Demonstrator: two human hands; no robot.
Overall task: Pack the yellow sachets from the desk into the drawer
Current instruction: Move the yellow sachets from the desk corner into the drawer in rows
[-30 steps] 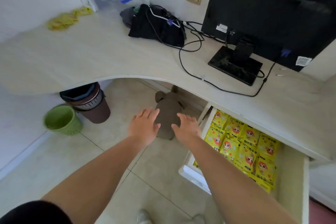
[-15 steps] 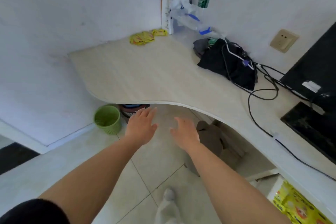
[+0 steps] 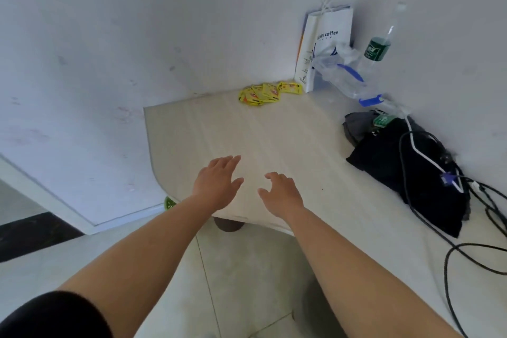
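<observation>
Sachets [image 3: 267,93] lie heaped at the desk's [image 3: 274,140] far corner. Left hand [image 3: 218,182] and right hand [image 3: 282,193] hover spread, holding nothing, well apart from them.

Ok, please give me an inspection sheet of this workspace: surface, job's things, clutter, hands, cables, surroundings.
Surface: pale desk, curved front edge, set into a wall corner.
Job's things: yellow sachets piled at the far edge by the wall; drawer not in view.
Clutter: paper bag, water bottle, clear plastic bag, black cloth bundle, all at the right.
Hands: left hand and right hand empty, fingers relaxed, over the near edge, apart from the sachets.
Cables: black cables and a white cable lie over bundle and desk.
Surroundings: white walls, tiled floor, green bin partly visible below the desk.
</observation>
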